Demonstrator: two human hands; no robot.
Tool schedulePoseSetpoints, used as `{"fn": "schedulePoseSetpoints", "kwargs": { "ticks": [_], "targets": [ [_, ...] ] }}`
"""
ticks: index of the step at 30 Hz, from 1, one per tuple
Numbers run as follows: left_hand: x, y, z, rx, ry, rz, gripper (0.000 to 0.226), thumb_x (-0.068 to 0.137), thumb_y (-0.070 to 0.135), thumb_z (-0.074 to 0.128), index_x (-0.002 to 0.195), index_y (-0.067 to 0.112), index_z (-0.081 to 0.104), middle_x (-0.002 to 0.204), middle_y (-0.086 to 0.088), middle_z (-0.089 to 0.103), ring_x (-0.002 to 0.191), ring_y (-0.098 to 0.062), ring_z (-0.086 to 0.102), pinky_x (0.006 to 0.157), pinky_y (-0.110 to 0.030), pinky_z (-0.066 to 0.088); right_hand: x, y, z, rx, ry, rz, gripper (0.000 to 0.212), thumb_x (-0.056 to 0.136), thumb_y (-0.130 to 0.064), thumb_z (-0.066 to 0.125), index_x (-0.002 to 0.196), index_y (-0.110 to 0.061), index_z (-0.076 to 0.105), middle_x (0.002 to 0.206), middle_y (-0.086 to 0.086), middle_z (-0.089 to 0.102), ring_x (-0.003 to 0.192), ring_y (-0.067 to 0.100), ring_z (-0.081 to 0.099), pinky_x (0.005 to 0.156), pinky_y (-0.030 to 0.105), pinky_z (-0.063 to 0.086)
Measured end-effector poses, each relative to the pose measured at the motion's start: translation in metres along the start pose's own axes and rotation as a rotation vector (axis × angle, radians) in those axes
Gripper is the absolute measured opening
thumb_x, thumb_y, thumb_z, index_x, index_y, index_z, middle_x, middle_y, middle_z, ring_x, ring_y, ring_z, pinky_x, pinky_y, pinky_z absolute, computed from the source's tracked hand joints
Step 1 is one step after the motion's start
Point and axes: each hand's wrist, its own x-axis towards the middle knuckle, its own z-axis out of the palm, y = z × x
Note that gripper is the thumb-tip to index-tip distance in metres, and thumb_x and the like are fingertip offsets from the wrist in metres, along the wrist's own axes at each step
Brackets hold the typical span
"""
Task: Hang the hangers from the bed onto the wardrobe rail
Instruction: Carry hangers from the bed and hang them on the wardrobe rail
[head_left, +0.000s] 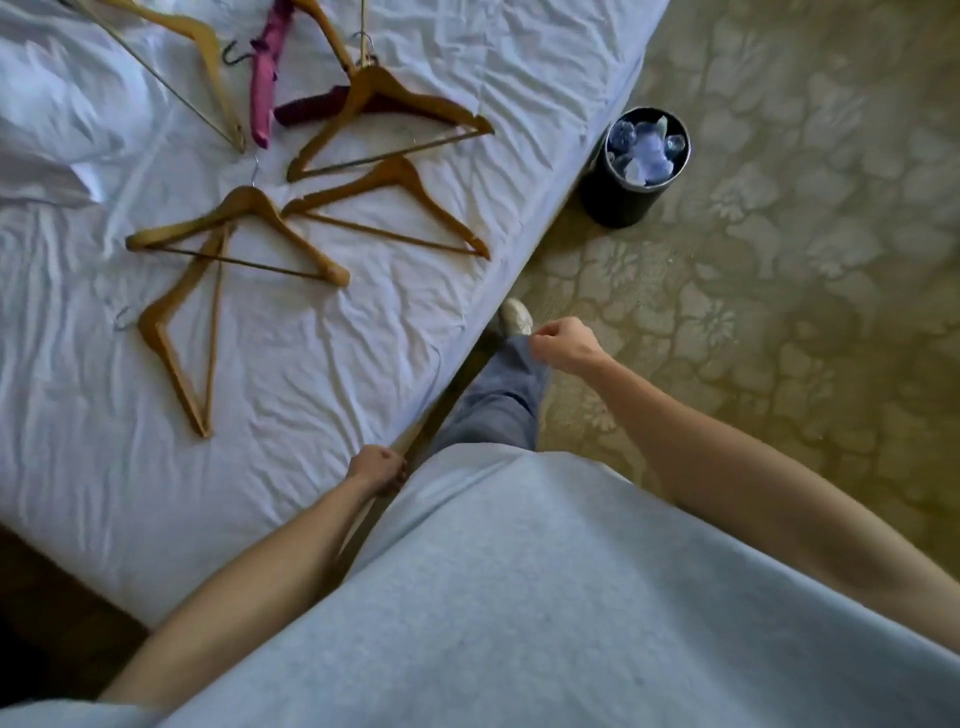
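Several wooden hangers lie on the white bed sheet (322, 353). The nearest hanger (179, 332) points toward me, and another (236, 236) crosses over it. Further back lie a hanger (400, 208) near the bed's edge and a bigger one (384, 119). A pink padded hanger (265, 73) and a dark red one (306, 109) lie behind them. My left hand (378, 467) hangs at the bed's edge with curled fingers and holds nothing. My right hand (561, 345) hangs over the carpet, loosely curled, with nothing in it. The wardrobe rail is out of view.
A black waste bin (623, 192) with crumpled plastic in it stands on the patterned carpet (779, 260) beside the bed. A white pillow (57, 130) lies at the far left. My leg and shoe (514, 317) are beside the bed's edge.
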Motion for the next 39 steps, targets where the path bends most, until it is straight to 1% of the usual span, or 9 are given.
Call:
{"fn": "schedulePoseSetpoints", "kwargs": {
  "ticks": [3,7,10,17,20,24,31,34,39],
  "targets": [
    [0.023,0.066,-0.018,-0.043,-0.034,-0.017,0.042,0.097,0.016,0.060,0.055,0.016,0.055,0.048,0.003,0.053,0.041,-0.010,0.051,0.035,-0.012,0.034,0.053,-0.042,-0.043,-0.038,0.007,0.005,0.020,0.091,-0.018,0.058,0.092,-0.010,0.076,0.085,0.005,0.072,0.076,0.016,0.064,0.055,0.022,0.049],
    [0.039,0.169,-0.048,-0.116,-0.024,-0.003,0.034,0.093,0.022,0.057,0.060,0.014,0.057,0.066,-0.006,0.058,0.061,-0.023,0.053,0.054,-0.028,0.039,0.099,-0.071,-0.100,-0.147,-0.012,0.040,0.022,0.090,-0.016,0.059,0.095,-0.007,0.078,0.091,0.008,0.076,0.074,0.017,0.064,0.074,0.033,0.057],
    [0.055,0.247,-0.064,-0.234,-0.005,0.033,0.027,0.086,0.028,0.060,0.072,0.008,0.070,0.082,-0.012,0.072,0.075,-0.028,0.066,0.068,-0.033,0.054,0.132,-0.083,-0.147,-0.198,0.001,0.063,0.023,0.091,-0.018,0.059,0.094,-0.007,0.079,0.089,0.008,0.076,0.074,0.019,0.064,0.078,0.037,0.058],
    [0.069,0.381,-0.090,-0.480,0.016,0.132,0.021,0.096,0.019,0.059,0.088,0.006,0.073,0.080,-0.008,0.074,0.062,-0.015,0.066,0.064,-0.032,0.060,0.203,-0.119,-0.229,-0.372,-0.060,0.061,0.021,0.090,-0.016,0.059,0.089,-0.010,0.079,0.083,0.006,0.075,0.078,0.022,0.067,0.080,0.035,0.056],
    [0.078,0.404,-0.090,-0.529,0.030,0.076,0.020,0.099,0.019,0.057,0.091,0.008,0.073,0.080,-0.006,0.073,0.065,-0.016,0.067,0.069,-0.035,0.061,0.233,-0.142,-0.245,-0.478,-0.122,0.046,0.021,0.086,-0.014,0.060,0.074,-0.011,0.077,0.070,0.004,0.070,0.069,0.021,0.064,0.072,0.033,0.054],
    [0.089,0.412,-0.089,-0.611,0.086,-0.035,0.020,0.099,0.018,0.057,0.089,0.009,0.072,0.078,-0.006,0.073,0.060,-0.014,0.065,0.057,-0.024,0.056,0.266,-0.183,-0.246,-0.603,-0.244,-0.021,0.022,0.085,-0.014,0.061,0.068,-0.014,0.074,0.068,0.004,0.072,0.065,0.021,0.064,0.063,0.028,0.051],
    [0.148,0.408,-0.100,-0.679,0.234,-0.221,0.021,0.093,0.025,0.054,0.097,0.016,0.073,0.086,0.000,0.075,0.086,-0.020,0.073,0.086,-0.038,0.060,0.344,-0.270,-0.182,-0.721,-0.333,-0.337,0.017,0.089,-0.024,0.067,0.101,-0.013,0.074,0.093,0.006,0.073,0.086,0.022,0.068,0.075,0.032,0.054],
    [0.184,0.412,-0.107,-0.634,0.347,-0.282,0.013,0.095,0.020,0.057,0.098,0.014,0.069,0.093,0.002,0.067,0.088,-0.018,0.066,0.079,-0.031,0.053,0.385,-0.294,-0.140,-0.779,-0.226,-0.463,0.033,0.090,-0.033,0.068,0.116,-0.013,0.069,0.104,0.006,0.072,0.086,0.022,0.068,0.077,0.038,0.058],
    [0.248,0.420,-0.098,-0.526,0.476,-0.340,0.039,0.095,0.027,0.065,0.130,0.013,0.054,0.134,-0.007,0.054,0.117,-0.028,0.061,0.091,-0.037,0.050,0.438,-0.305,-0.079,-0.933,-0.063,-0.626,0.056,0.087,-0.047,0.068,0.131,-0.016,0.053,0.127,0.006,0.058,0.107,0.028,0.062,0.083,0.041,0.052]
  ]
}}
